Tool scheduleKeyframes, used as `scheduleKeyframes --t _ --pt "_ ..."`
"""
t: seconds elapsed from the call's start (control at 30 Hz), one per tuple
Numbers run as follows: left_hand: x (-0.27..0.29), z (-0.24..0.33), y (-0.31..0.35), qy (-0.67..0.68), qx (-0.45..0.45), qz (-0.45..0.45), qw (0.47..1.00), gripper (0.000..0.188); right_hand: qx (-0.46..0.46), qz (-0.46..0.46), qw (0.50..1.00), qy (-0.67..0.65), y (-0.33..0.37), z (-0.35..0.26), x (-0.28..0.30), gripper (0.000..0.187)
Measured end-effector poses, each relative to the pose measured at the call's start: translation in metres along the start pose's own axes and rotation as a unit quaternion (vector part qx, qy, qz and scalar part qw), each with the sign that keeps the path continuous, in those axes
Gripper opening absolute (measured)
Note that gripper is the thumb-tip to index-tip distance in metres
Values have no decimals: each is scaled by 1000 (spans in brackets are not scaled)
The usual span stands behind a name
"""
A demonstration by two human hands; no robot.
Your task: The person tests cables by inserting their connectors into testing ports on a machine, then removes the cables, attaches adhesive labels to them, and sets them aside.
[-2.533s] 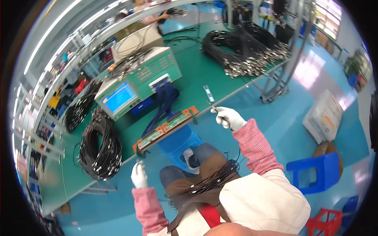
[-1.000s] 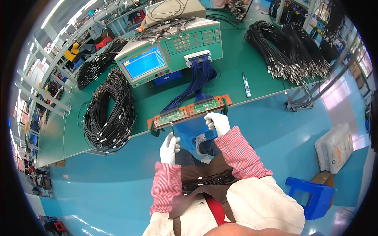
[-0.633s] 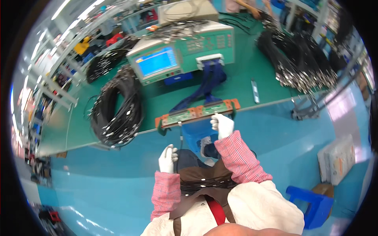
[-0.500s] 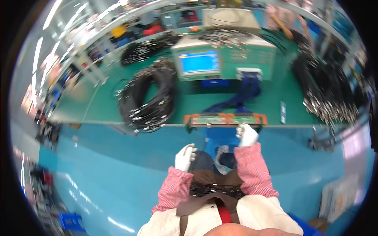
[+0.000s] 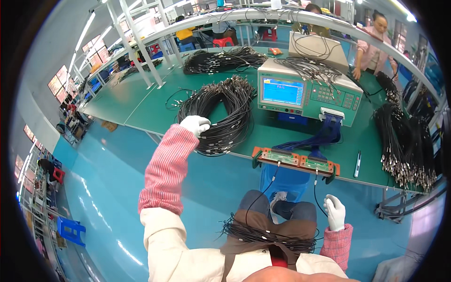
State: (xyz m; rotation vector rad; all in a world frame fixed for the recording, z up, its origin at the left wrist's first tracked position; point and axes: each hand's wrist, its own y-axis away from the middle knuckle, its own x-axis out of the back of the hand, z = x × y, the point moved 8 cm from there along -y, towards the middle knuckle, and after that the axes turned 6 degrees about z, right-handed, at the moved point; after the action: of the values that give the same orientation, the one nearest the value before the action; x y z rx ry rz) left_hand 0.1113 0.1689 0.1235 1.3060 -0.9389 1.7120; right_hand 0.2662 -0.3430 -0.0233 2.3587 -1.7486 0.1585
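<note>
My gloved left hand (image 5: 195,126) reaches to the near left side of a large coil of black cables (image 5: 237,110), its fingers closed against the strands. Low at the right, my gloved right hand (image 5: 334,212) has its fingers curled; what they hold, if anything, is hidden. Beside it runs a black cable (image 5: 316,193) down from an orange-framed connector fixture (image 5: 300,161) at the table edge. Another black cable length (image 5: 268,189) hangs from the fixture's left part toward my lap. Across my lap lies a bundle of black cables (image 5: 270,238).
A tester with a lit blue screen (image 5: 283,91) stands behind the fixture, joined to it by blue ribbon wiring (image 5: 324,134). More cable bundles (image 5: 406,145) hang over the right edge of the green table (image 5: 155,105). A pen-like tool (image 5: 358,163) lies nearby. Another person (image 5: 376,44) stands across the table.
My left hand has moved from near my lap up and left to the cable coil. My right hand has come away from the fixture, down and right. The view has shifted and sharpened.
</note>
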Motion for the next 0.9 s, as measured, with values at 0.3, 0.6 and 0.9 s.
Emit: scheduleKeyframes --t 0.3,0.6,0.9 --pt "13 -4 -18 6 -68 21 997 21 88 9 996 -33 -2 -14 -23 17" --pt "8 10 5 6 -62 141 988 13 44 64 996 35 -39 31 -10 34" --pt "16 30 11 -38 -133 250 958 10 -35 -47 998 10 -29 44 -38 35"
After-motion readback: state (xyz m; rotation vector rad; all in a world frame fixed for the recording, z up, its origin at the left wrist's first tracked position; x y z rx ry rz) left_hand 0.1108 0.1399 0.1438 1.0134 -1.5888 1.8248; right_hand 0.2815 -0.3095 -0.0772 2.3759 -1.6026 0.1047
